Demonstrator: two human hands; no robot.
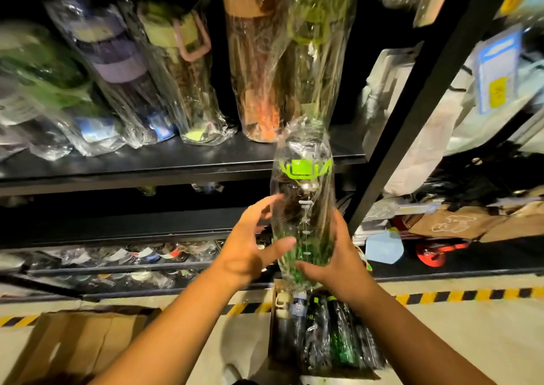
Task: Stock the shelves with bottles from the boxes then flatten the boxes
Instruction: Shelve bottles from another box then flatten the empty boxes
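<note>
Both forearms raised, left hand (250, 249) loose — fingers (262, 205) spread, right hand (335, 262) gripping bottle (303, 208)

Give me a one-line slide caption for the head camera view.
Right hand holds a plastic-wrapped green-lidded bottle before the shelf, left hand open beside it, box of more bottles below.

Right hand (334, 262) grips lower part of plastic-wrapped green-capped bottle (303, 190), upright before shelf (176, 161). Left hand (250, 249) spread beside it. Box (272, 325) of bottles below.
</note>
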